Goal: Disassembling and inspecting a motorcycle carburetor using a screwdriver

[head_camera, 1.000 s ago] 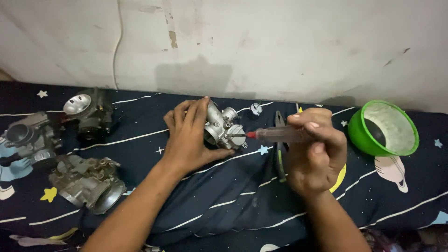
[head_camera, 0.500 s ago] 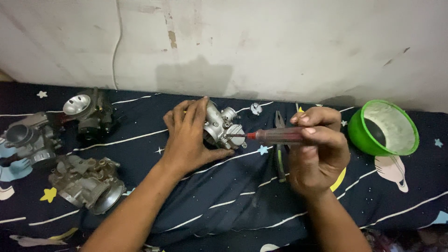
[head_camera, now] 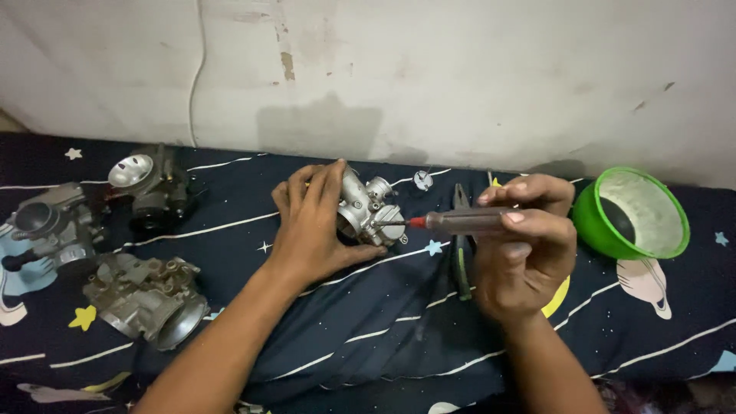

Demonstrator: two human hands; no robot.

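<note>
1. Near the cloth's middle, by the wall, a silver carburetor (head_camera: 369, 211) stands braced so it cannot shift.
2. Left hand (head_camera: 314, 226) cups it, fingers wrapped round its back.
3. Right hand (head_camera: 525, 245) pinches a screwdriver (head_camera: 460, 222), tip meeting the carburetor's side.
4. Three more carburetors (head_camera: 146, 303) lie well left; a green bowl (head_camera: 632, 215) lies right.

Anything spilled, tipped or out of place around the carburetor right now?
No spill shows. The green bowl lies tipped on its side by the wall, its opening facing the camera. The left hand steadies the carburetor while the right hand holds a screwdriver against it. Three other carburetors sit loose on the cloth at left.
</note>
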